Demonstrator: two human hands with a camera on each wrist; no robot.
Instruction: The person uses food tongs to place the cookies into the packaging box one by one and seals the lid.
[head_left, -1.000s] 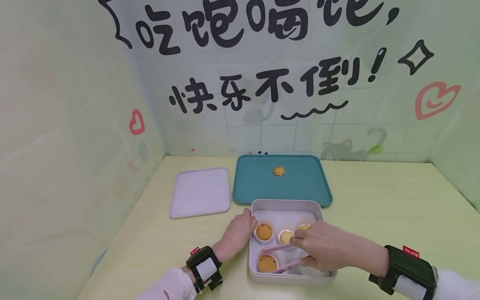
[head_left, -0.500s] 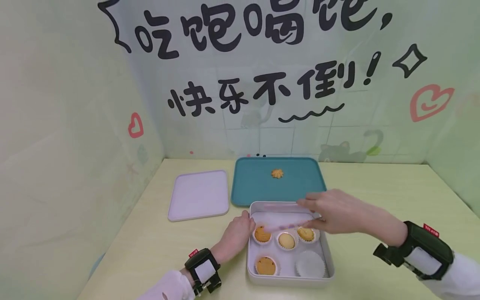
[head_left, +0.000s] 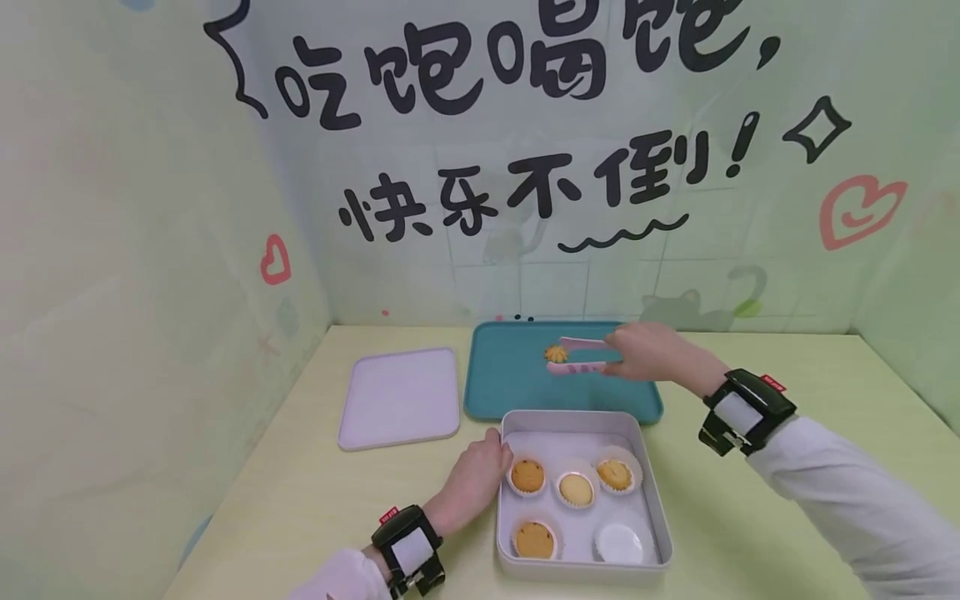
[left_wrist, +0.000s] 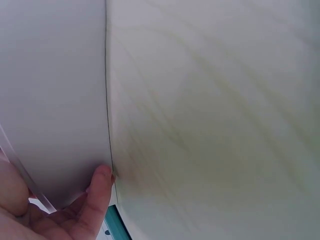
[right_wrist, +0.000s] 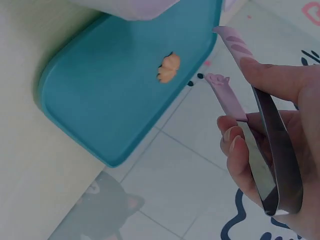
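Note:
My right hand [head_left: 654, 353] holds metal tongs [head_left: 576, 367] with pink paw-shaped tips over the teal tray [head_left: 502, 379]. The tongs are spread, one tip on either side of a flower-shaped cookie [head_left: 556, 354]; in the right wrist view the cookie [right_wrist: 169, 68] still lies apart from them. With thumb and fingers at its left wall, my left hand [head_left: 472, 477] grips the pale lilac box [head_left: 585, 569]. Inside it, paper cups hold several baked pieces: a speckled cookie [head_left: 535, 540] front left, another behind it, a pale one [head_left: 576, 488] mid-box and a golden one [head_left: 615, 474] back right.
A paper cup [head_left: 621, 543] with nothing in it sits at the box's front right. Left of the teal tray lies a flat lilac tray [head_left: 401, 400]. Printed wall panels [head_left: 480, 287] rise behind the table's far edge and along both sides.
My right hand has moved with the tongs from the box's front left, up and away, to the cookie on the teal tray. My left hand stays at the box wall.

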